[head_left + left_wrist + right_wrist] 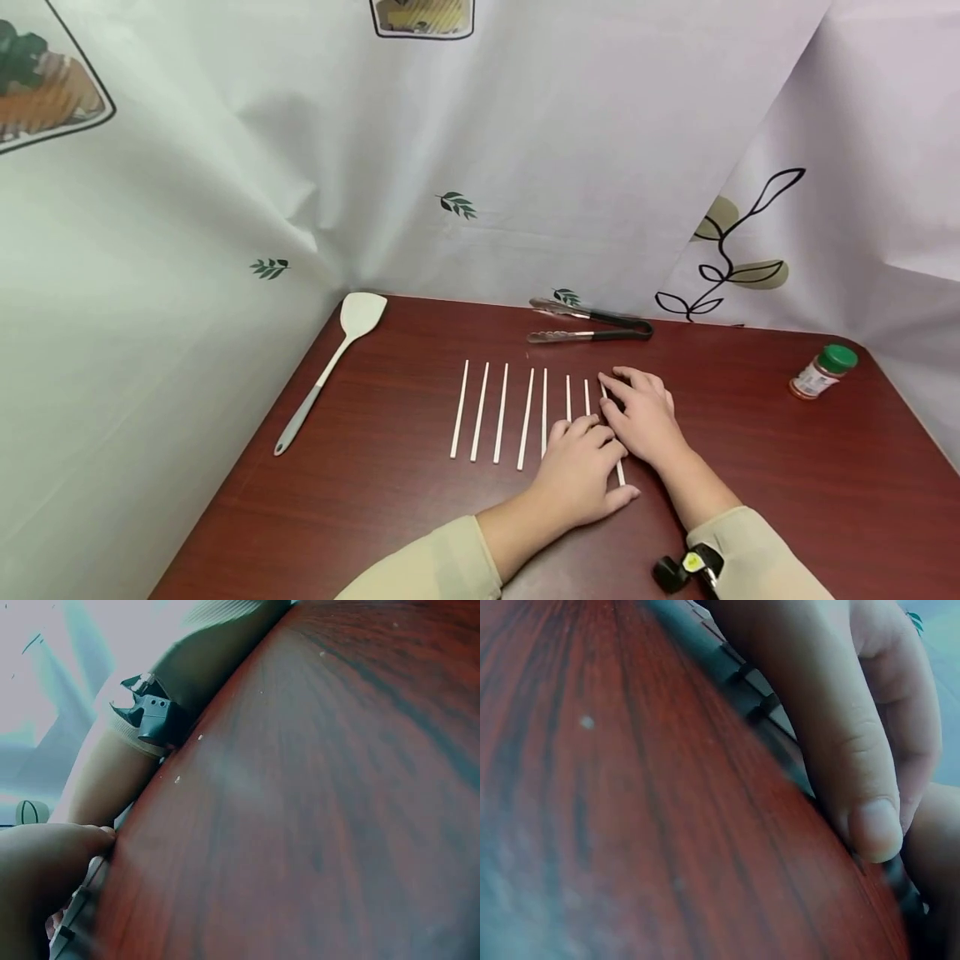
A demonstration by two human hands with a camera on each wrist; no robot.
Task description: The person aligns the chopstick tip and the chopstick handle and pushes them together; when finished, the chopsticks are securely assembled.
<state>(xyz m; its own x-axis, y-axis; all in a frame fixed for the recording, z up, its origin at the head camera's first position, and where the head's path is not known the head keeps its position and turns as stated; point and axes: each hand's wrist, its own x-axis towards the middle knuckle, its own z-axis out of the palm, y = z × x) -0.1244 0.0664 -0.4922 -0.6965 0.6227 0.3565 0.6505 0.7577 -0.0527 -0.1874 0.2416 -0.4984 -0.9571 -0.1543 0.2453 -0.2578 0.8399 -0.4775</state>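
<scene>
Several slim white sticks (480,412) lie side by side on the dark red-brown table (375,533), pointing away from me. My left hand (581,475) grips the near part of the rightmost stick (621,475), its fingers bent on one side and its thumb on the other. That hand also covers the near ends of neighbouring sticks. Farther up the same stick, my right hand (641,417) pinches the far part between thumb and fingers, beside the left fingertips. In the right wrist view the right thumb (875,829) touches the tabletop; the contact on the stick is hidden.
A white spatula (330,367) with a grey handle lies at the left edge. Metal tongs (592,325) with black grips rest at the back. To the right stands a green-capped spice jar (817,375). White printed cloth (525,167) surrounds the table.
</scene>
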